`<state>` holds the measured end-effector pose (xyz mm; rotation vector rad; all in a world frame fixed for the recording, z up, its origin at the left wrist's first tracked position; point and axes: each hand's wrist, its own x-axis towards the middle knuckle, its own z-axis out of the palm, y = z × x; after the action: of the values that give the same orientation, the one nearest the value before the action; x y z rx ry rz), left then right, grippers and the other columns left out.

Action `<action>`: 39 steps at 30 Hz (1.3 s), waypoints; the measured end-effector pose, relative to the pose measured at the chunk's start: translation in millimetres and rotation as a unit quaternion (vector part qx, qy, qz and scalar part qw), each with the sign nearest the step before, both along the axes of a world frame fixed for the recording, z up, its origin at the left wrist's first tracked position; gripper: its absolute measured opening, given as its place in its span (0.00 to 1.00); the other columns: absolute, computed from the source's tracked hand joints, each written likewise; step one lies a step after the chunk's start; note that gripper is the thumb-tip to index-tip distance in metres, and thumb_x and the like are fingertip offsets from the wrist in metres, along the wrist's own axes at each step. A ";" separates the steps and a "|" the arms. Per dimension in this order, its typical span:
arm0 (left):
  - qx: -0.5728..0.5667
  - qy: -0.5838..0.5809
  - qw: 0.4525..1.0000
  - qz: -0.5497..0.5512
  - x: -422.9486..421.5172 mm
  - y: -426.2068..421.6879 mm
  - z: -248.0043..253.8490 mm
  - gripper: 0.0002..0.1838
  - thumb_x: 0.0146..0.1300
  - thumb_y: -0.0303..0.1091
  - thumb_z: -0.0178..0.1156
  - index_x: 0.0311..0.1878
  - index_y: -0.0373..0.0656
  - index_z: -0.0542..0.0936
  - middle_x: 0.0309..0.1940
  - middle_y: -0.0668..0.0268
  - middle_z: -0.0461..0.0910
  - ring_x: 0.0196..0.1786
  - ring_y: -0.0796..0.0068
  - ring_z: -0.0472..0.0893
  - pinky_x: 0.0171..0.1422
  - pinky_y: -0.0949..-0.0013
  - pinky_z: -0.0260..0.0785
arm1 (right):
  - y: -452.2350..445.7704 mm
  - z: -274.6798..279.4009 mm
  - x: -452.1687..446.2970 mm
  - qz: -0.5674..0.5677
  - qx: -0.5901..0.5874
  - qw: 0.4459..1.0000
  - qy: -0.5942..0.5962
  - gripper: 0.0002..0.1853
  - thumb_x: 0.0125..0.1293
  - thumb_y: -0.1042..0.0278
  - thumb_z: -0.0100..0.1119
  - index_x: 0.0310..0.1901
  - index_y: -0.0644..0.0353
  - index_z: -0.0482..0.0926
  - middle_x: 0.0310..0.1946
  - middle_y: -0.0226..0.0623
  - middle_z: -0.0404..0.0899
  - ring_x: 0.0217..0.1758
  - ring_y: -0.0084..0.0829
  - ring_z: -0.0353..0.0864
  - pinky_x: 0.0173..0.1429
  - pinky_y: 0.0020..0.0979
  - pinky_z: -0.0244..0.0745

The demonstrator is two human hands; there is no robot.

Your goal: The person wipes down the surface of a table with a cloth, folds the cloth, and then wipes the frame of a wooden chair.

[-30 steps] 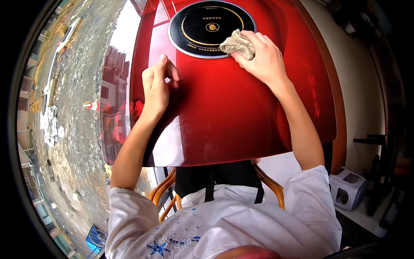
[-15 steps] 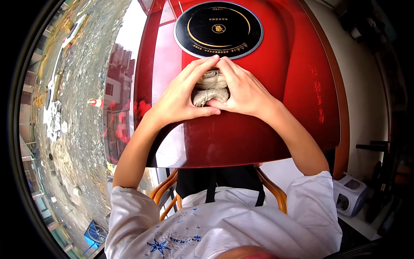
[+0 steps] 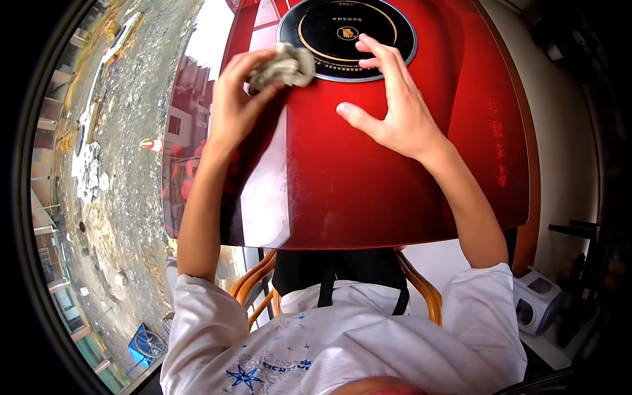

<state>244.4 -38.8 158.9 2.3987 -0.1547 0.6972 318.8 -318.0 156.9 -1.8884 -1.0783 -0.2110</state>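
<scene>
One crumpled beige cloth (image 3: 293, 68): gripping it in left hand (image 3: 232, 99), just left of round black hob (image 3: 319, 25), contact with glossy red worktop (image 3: 368, 197) unclear. Holding right hand (image 3: 403, 108) open, fingers spread, thumb apart, overlapping hob's near side.

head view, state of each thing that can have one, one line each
cloth: crumpled, slightly blurred, held
left hand: closed on the cloth
right hand: open, fingers apart, holding nothing
round black hob: partly hidden by the right fingers; on or off can't be told
red table: glossy, with a bright reflection toward the left
</scene>
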 end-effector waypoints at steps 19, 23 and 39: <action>-0.140 0.133 0.959 -0.206 -14.8 -49.5 -1.6 0.27 0.56 0.26 0.78 0.60 0.42 0.82 0.53 0.59 0.84 0.58 0.61 0.82 0.65 0.60 0.77 | 5.4 -3.6 -0.1 -0.042 0.051 0.998 0.012 0.36 0.69 0.63 0.70 0.75 0.61 0.67 0.61 0.44 0.77 0.58 0.39 0.82 0.69 0.44 0.74; 0.015 0.018 0.999 0.034 1.4 -5.2 -7.7 0.28 0.58 0.26 0.76 0.62 0.43 0.81 0.56 0.58 0.86 0.59 0.54 0.80 0.62 0.56 0.77 | 5.6 -6.7 -0.4 -0.050 0.011 0.999 -0.002 0.35 0.69 0.65 0.69 0.74 0.61 0.67 0.61 0.43 0.78 0.58 0.38 0.81 0.69 0.45 0.75; -0.071 0.087 0.958 -0.263 -13.5 -59.3 -2.1 0.30 0.59 0.22 0.73 0.66 0.40 0.78 0.66 0.53 0.80 0.68 0.56 0.82 0.72 0.58 0.75 | 4.6 1.8 -3.3 -0.070 0.071 0.995 0.027 0.29 0.70 0.68 0.68 0.70 0.62 0.71 0.57 0.45 0.79 0.54 0.37 0.82 0.62 0.40 0.80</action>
<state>230.9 -98.1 156.8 2.1297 -0.6198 0.2389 315.5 -313.4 158.7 -1.8310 -0.8735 -0.3071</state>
